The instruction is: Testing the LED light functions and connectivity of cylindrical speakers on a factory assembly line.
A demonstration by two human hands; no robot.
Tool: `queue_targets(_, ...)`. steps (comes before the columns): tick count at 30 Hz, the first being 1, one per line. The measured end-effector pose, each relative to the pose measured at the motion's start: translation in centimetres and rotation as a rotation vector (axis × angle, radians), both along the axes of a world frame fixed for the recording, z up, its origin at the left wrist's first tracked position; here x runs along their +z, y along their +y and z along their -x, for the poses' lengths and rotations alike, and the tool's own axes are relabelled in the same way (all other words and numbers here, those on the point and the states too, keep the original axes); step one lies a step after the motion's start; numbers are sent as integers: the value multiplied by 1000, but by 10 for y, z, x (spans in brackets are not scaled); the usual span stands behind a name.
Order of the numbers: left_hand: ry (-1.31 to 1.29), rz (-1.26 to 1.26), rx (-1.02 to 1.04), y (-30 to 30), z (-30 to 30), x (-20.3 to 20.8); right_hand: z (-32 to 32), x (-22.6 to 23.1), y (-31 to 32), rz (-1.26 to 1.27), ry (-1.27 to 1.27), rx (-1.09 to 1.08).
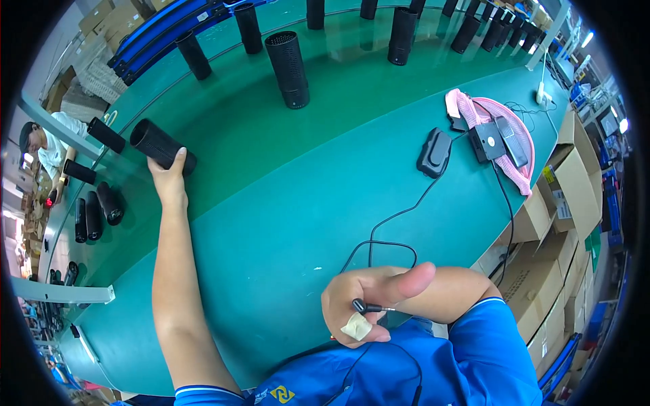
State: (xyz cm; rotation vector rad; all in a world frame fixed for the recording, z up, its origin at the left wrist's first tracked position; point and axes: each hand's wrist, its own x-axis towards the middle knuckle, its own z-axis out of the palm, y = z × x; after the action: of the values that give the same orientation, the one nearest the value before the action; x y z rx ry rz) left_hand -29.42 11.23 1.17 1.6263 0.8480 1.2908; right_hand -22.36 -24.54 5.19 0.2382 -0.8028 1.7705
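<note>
At the far left of the green work surface, my left hand point(169, 181) is wrapped round a black hollow cylinder point(156, 142), which leans with its open end up and to the left. Close to my body, my right hand point(349, 287) is closed round a thin black cable's jack plug point(366, 306), its metal tip pointing right. A piece of cream tape point(356, 326) sits on a finger of that hand. The black cable runs across the table toward a small black box point(435, 153).
Upright black perforated cylinders point(288, 71) stand along the far green strip. Several more lie at the left point(109, 203), near a co-worker point(51, 152). A pink mesh strap with black electronics point(489, 141) lies at the right. Cardboard boxes point(542, 271) are stacked beside the table.
</note>
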Motion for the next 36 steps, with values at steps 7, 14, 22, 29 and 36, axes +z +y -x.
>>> queue_targets(7, 90, -28, -138, -3, 0, 4, 4, -6, 2, -24, 18, 37)
queue_targets(14, -46, -96, 73, 11, 70, 10, -3, 3, 7, 261, -144, 48)
queue_targets(22, 815, -469, 835, 112, 220, 0, 11, 8, 6, 593, -585, -617)
queue_targets(29, 830, -249, 633, 148, 237, 14, 0, -1, 24, 577, -283, -867)
queue_targets(36, 719, 290, 498, 160, 191, 19, -3, 2, 26, 567, -465, -985)
